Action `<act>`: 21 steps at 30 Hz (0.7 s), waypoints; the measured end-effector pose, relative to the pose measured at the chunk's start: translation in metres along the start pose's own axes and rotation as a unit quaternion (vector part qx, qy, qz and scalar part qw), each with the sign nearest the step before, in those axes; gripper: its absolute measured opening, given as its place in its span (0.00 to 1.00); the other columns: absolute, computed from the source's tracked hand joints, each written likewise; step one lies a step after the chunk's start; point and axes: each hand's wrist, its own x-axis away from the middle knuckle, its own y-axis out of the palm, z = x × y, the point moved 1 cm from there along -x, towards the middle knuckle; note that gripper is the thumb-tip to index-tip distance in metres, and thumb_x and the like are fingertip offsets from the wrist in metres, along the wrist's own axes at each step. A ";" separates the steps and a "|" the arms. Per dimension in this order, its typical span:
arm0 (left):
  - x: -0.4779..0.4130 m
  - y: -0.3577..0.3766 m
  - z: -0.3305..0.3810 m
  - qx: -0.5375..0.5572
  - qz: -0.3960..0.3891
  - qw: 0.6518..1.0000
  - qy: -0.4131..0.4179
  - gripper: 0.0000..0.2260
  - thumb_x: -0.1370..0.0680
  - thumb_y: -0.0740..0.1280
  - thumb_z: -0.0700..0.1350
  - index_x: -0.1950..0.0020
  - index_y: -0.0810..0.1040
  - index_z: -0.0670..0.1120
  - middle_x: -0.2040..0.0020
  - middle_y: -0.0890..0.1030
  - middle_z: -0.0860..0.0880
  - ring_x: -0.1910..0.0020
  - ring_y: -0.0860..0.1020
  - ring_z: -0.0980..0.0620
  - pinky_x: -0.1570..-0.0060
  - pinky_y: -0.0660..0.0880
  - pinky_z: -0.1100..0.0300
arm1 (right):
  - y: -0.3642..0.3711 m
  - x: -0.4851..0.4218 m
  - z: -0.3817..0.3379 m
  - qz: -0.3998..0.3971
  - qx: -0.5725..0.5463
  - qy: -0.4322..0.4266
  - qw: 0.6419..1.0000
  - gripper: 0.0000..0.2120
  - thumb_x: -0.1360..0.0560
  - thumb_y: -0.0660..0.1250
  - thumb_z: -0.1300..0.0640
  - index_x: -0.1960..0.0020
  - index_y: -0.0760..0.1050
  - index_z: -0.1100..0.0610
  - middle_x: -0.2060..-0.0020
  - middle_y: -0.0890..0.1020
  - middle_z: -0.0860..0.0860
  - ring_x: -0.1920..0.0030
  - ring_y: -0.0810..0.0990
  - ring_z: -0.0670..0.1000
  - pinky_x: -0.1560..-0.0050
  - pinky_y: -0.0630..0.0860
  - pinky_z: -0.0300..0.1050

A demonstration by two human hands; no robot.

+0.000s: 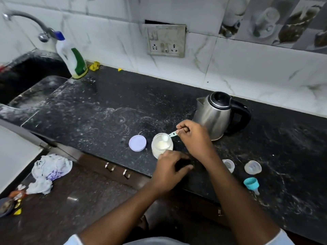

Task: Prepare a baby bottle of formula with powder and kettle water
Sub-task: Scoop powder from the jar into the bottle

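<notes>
An open jar of white powder (161, 145) stands on the black counter (99, 110), its lilac lid (137, 143) lying flat just to its left. My left hand (169, 169) holds the jar's near side. My right hand (192, 136) pinches the handle of a small teal scoop (171, 135), whose bowl, heaped with powder, hangs over the jar's mouth. A steel kettle (215, 114) with a black handle stands behind my right hand. The clear baby bottle (229, 164) shows partly behind my right forearm. A clear dome cap (253, 167) and the teal nipple ring (251, 184) lie to its right.
A sink (23, 76) with a tap lies at the far left, with a white and green detergent bottle (73, 55) at its corner. A wall socket plate (166, 41) sits above the counter. A crumpled cloth (49, 172) lies on the floor below, near drawer handles (117, 170).
</notes>
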 end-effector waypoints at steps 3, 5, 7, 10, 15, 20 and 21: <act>0.013 -0.039 -0.023 -0.024 0.142 0.990 -0.010 0.11 0.23 0.75 0.58 0.48 0.78 0.56 0.51 0.82 0.55 0.49 0.79 0.49 0.49 0.76 0.42 | 0.020 -0.005 0.000 -0.003 0.043 -0.005 0.999 0.02 0.22 0.71 0.59 0.50 0.81 0.55 0.64 0.80 0.44 0.65 0.75 0.43 0.58 0.76 0.46; 0.011 -0.058 -0.035 -0.039 0.171 0.983 -0.058 0.16 0.25 0.75 0.61 0.45 0.75 0.56 0.47 0.80 0.55 0.46 0.77 0.48 0.47 0.74 0.42 | 0.030 -0.006 0.003 -0.001 0.068 -0.005 0.998 0.02 0.23 0.71 0.58 0.51 0.81 0.54 0.62 0.83 0.47 0.62 0.79 0.49 0.56 0.78 0.51; 0.005 -0.069 -0.044 -0.037 0.148 0.981 -0.116 0.25 0.29 0.76 0.66 0.38 0.75 0.57 0.41 0.77 0.59 0.39 0.73 0.53 0.41 0.71 0.45 | 0.041 -0.007 0.004 -0.007 0.092 -0.008 0.996 0.02 0.23 0.71 0.58 0.51 0.80 0.54 0.59 0.84 0.50 0.58 0.82 0.54 0.55 0.79 0.53; -0.008 -0.077 -0.050 -0.007 0.083 0.982 -0.167 0.45 0.36 0.77 0.70 0.23 0.72 0.55 0.30 0.74 0.63 0.30 0.66 0.60 0.30 0.66 0.48 | 0.053 -0.009 0.003 -0.016 0.127 -0.006 0.992 0.01 0.23 0.70 0.58 0.52 0.79 0.52 0.57 0.85 0.51 0.56 0.82 0.57 0.55 0.80 0.55; -0.023 -0.078 -0.058 0.030 -0.012 0.981 -0.191 0.57 0.37 0.79 0.69 0.13 0.57 0.60 0.29 0.76 0.67 0.23 0.66 0.57 0.21 0.60 0.42 | 0.061 -0.008 0.002 -0.020 0.143 -0.001 0.990 0.01 0.22 0.69 0.58 0.51 0.79 0.53 0.57 0.85 0.51 0.56 0.82 0.56 0.55 0.79 0.54; -0.026 -0.075 -0.064 0.027 -0.019 0.980 -0.196 0.57 0.34 0.85 0.62 0.13 0.56 0.57 0.29 0.80 0.64 0.22 0.67 0.52 0.24 0.58 0.48 | 0.064 -0.009 0.011 -0.022 0.125 0.000 0.992 0.05 0.22 0.68 0.55 0.50 0.83 0.53 0.55 0.85 0.51 0.56 0.82 0.54 0.56 0.77 0.49; -0.026 -0.075 -0.065 0.030 -0.021 0.980 -0.195 0.57 0.35 0.83 0.64 0.13 0.56 0.58 0.29 0.80 0.64 0.22 0.67 0.52 0.23 0.59 0.45 | 0.063 -0.009 0.013 -0.013 0.120 -0.003 0.993 0.06 0.21 0.68 0.56 0.49 0.83 0.53 0.54 0.85 0.51 0.55 0.82 0.53 0.56 0.77 0.49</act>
